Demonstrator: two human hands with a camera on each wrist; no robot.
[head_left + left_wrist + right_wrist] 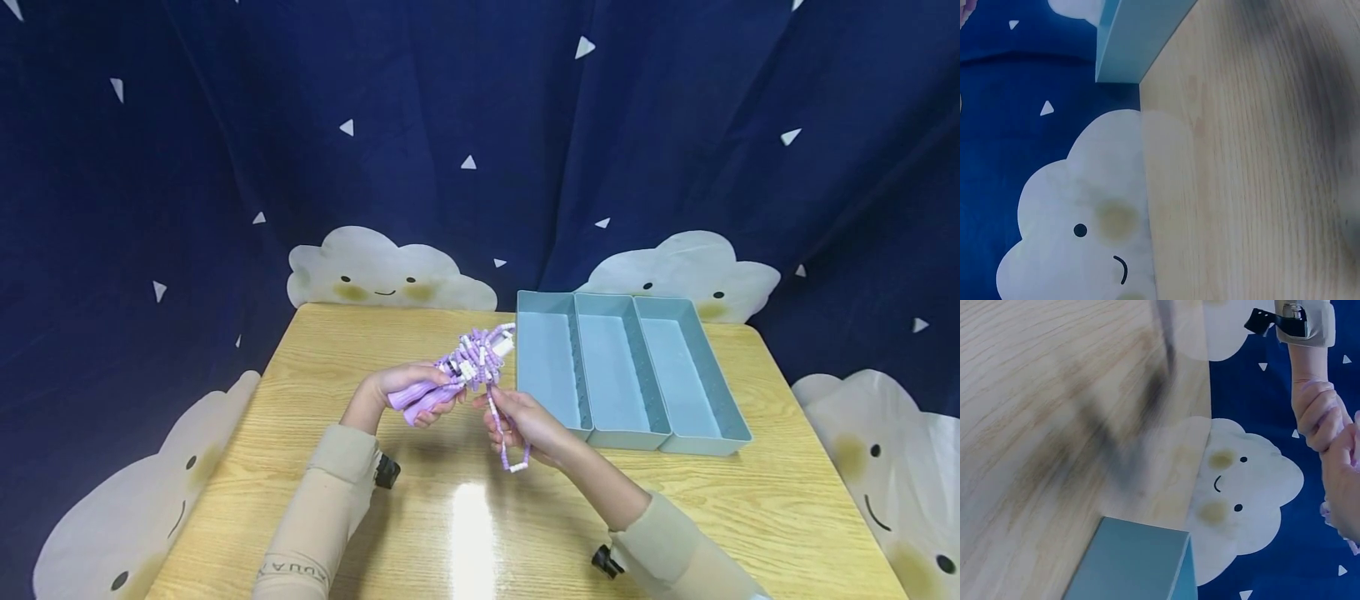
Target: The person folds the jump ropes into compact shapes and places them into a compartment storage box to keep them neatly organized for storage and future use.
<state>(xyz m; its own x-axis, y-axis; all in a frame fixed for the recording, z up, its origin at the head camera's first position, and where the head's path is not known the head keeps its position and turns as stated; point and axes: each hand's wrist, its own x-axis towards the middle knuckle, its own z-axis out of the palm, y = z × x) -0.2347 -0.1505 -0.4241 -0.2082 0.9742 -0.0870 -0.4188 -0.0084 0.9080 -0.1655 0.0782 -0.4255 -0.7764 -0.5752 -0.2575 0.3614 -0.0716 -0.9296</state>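
In the head view, a beaded jump rope in lilac and white is wound into a bundle above the table. Its two lilac handles point toward the lower left. My left hand grips the handles, thumb on top. Just right of the bundle, my right hand pinches the loose length of rope, which hangs in a small loop below the fingers. The right wrist view catches both hands at its right edge, the left hand above the right hand, with a little rope showing.
A blue-grey tray with three long compartments stands right of the hands on the wooden table. Behind the table hangs a dark blue curtain with white triangles and clouds. Black wrist mounts sit at both cuffs.
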